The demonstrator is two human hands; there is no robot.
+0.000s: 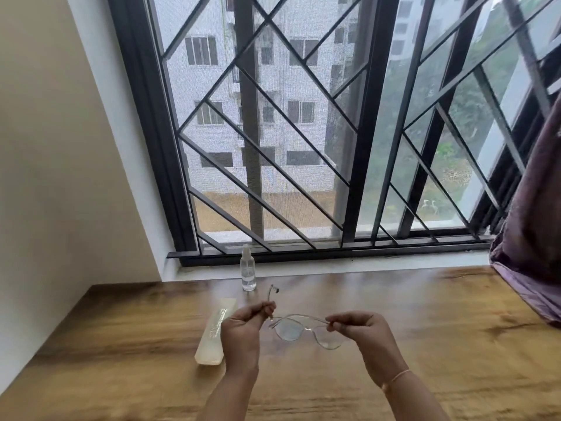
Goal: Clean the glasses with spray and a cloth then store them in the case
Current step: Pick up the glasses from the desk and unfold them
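Note:
Clear-framed glasses (303,328) hang above the wooden table (425,329), lenses facing down. My left hand (243,326) pinches the left temple arm, which sticks up past my fingers. My right hand (361,329) pinches the frame's right end. A pale translucent glasses case (212,335) lies closed on the table just left of my left hand. A small clear spray bottle (248,270) stands upright behind the glasses, near the window sill. No cloth is visible.
A barred window with a dark frame (303,250) runs along the table's far edge. A purple curtain (534,238) hangs at the right and drapes onto the table corner. A beige wall (60,177) closes the left side.

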